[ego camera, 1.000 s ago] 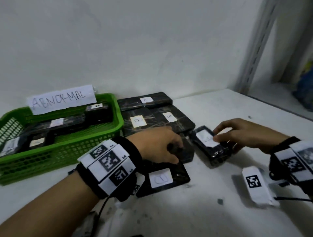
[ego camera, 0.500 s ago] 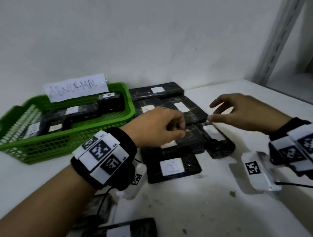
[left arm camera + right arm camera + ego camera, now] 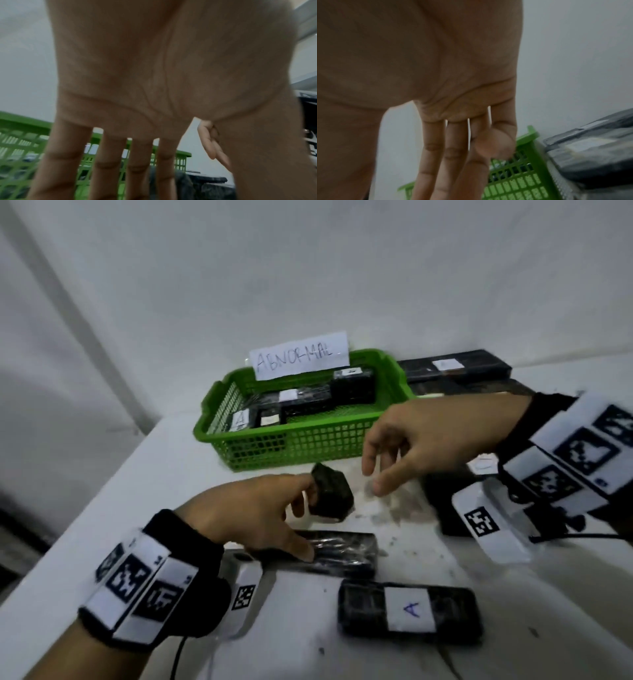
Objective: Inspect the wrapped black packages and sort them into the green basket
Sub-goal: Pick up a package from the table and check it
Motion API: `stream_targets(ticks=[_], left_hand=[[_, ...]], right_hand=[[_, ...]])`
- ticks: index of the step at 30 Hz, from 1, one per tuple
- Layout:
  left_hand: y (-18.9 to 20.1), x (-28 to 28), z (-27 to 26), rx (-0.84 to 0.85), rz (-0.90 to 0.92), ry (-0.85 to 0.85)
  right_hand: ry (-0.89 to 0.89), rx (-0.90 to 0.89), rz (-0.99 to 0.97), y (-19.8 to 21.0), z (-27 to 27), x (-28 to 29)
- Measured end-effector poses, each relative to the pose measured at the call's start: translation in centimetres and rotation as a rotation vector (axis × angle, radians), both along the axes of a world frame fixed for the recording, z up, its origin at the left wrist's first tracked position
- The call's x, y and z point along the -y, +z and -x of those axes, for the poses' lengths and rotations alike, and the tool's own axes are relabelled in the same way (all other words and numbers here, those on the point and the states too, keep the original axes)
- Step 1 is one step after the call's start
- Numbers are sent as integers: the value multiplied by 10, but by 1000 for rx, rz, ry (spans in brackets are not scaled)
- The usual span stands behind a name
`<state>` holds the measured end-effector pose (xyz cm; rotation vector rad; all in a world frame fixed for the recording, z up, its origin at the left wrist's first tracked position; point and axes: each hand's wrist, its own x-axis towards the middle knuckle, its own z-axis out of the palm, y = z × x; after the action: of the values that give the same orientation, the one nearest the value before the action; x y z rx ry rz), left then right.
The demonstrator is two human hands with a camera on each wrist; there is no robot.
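The green basket (image 3: 298,440), tagged "ABNORMAL", holds several wrapped black packages. In front of it a small black package (image 3: 331,496) stands tilted on the white table (image 3: 171,491). My left hand (image 3: 294,508) reaches to it with straight fingers. The index tip touches its top edge, and the thumb lies on a long black package (image 3: 342,549). My right hand (image 3: 376,474) hovers just right of the small package, fingers relaxed and holding nothing. The wrist views show both palms open: left hand (image 3: 154,155), right hand (image 3: 453,148).
A black package labelled "A" (image 3: 407,611) lies near the front edge. More black packages (image 3: 452,368) are stacked right of the basket, against the wall. The table's left edge runs close beside the basket. Another black package (image 3: 442,508) lies under my right wrist.
Both hands have left the pile of packages and moved left, in front of the basket. My left hand, curled on the pile before, is now stretched out at a small tilted package.
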<state>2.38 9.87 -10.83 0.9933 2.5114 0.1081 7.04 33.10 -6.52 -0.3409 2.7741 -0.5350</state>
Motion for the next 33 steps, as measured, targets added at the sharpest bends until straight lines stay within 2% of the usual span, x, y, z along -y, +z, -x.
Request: stream_targets(ticks=[2,4,8,12,15,17,20,23,27,33], left_hand=[[-12,10,2,-12,21,3],[-19,16,4,56,-49,11],[-11,30,14,21,-161,-16],[6,45,17,97,-420,42],[18,51,21,162,-687,137],[23,52,26,181,-849,205],[30,47,37,177,-1095,296],[37,33,56,192,-1277,315],[44,5,93,140,-1403,347],[50,-25,114,123,-1479,325]], right_hand=[[61,42,-72,-8,6,18],[90,62,-118,-16,9,28],[110,93,-138,-27,18,39],[138,51,-41,-24,17,37],[113,-150,114,-16,19,32],[62,-263,287,-10,24,26],[-33,-348,598,-5,33,18],[-150,-405,836,-6,50,13],[-232,-436,1003,2,81,12],[-380,-585,1200,4,103,25]])
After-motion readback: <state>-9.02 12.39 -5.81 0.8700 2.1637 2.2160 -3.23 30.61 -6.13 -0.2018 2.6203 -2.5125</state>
